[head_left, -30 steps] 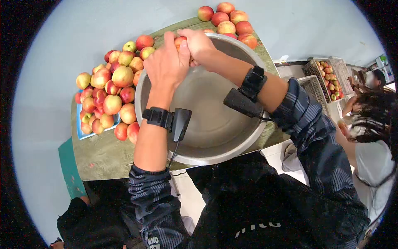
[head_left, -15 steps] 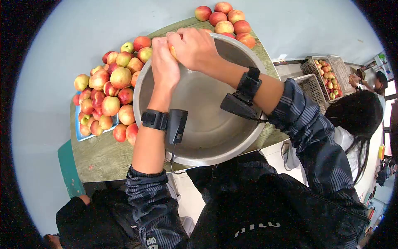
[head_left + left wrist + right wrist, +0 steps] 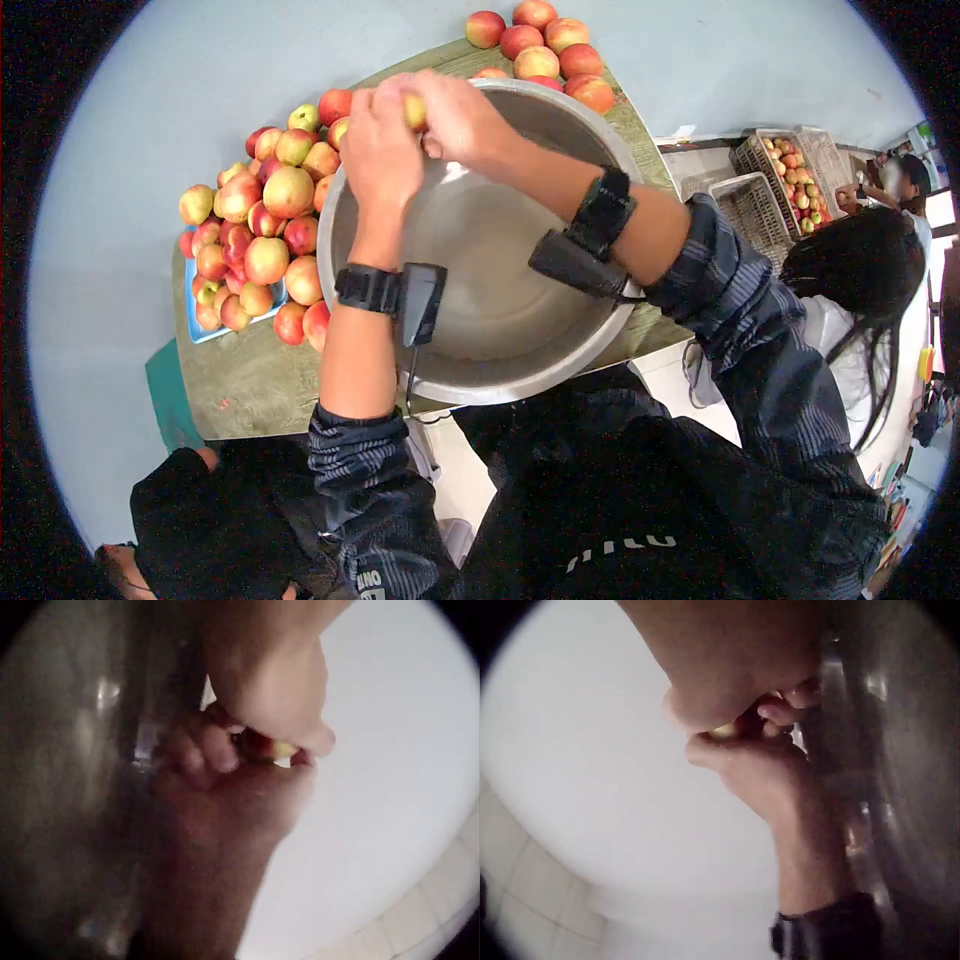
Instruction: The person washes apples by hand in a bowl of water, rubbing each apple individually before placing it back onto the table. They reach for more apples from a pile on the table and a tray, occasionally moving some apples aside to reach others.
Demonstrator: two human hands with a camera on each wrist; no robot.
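A red and yellow fruit is gripped between both hands above the far rim of a large metal basin. The left hand curls round its left side, and the right hand covers it from the right. In the left wrist view a strip of the fruit shows between the left palm and the right hand. The right wrist view shows a yellow bit of the fruit between the two hands; most of it is hidden.
Fruits are heaped left of the basin, some on a blue tray. More fruits lie at the table's far corner. Crates stand on the floor at right, near people. Someone in black is at lower left.
Both hands have shifted slightly left with the fruit and turned around it, showing more of its yellow side than half a second ago. The person at lower left has moved a little.
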